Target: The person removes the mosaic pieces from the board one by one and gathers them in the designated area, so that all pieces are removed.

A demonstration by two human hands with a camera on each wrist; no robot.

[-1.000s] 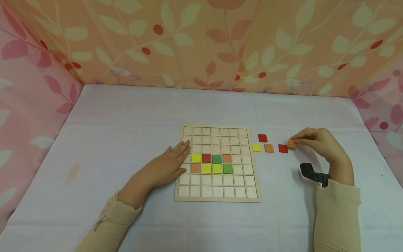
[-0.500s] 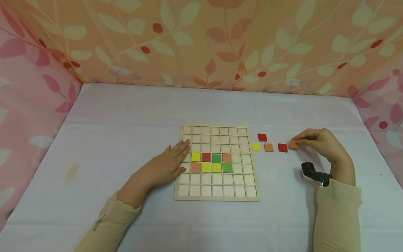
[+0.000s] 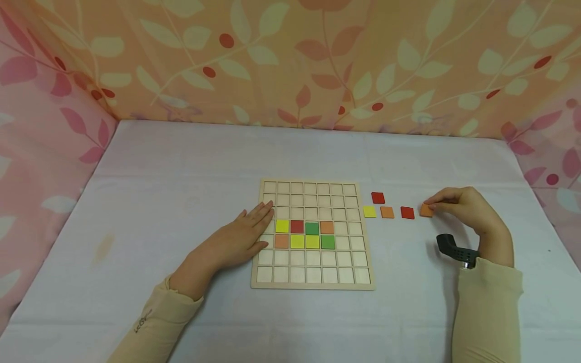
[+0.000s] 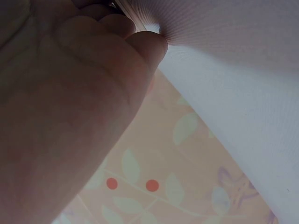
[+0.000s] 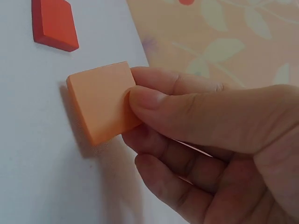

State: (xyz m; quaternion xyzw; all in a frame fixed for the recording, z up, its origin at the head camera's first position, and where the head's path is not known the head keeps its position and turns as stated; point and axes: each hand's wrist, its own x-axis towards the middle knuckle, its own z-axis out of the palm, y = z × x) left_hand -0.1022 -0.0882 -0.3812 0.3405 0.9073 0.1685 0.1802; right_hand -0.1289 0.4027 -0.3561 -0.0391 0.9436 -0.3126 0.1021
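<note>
With straight fingers, my left hand point(image 3: 233, 242) lies on the left edge of a wooden grid board point(image 3: 313, 289). Two rows of yellow, red, green and orange square tiles fill cells in the board's middle. Off to the right, my right hand point(image 3: 469, 212) pinches an orange square tile point(image 5: 100, 102) between thumb and fingers, just over the cloth, as its shadow in the right wrist view shows. Left of this tile are a red tile point(image 3: 407, 213), another orange tile point(image 3: 387, 212) and a yellow tile point(image 3: 369, 211). Behind them sits a second red tile point(image 3: 378, 197).
A white cloth point(image 3: 181, 161) covers the table. Patterned orange fabric point(image 3: 272, 60) hangs along the back, with pink fabric at both sides. A black wrist camera mount point(image 3: 456, 250) sticks out from the right sleeve, above the cloth.
My right hand has moved slightly right and nearer with the orange tile, which now stands apart from the red one it overlapped in view. The left hand and board stay in place.
</note>
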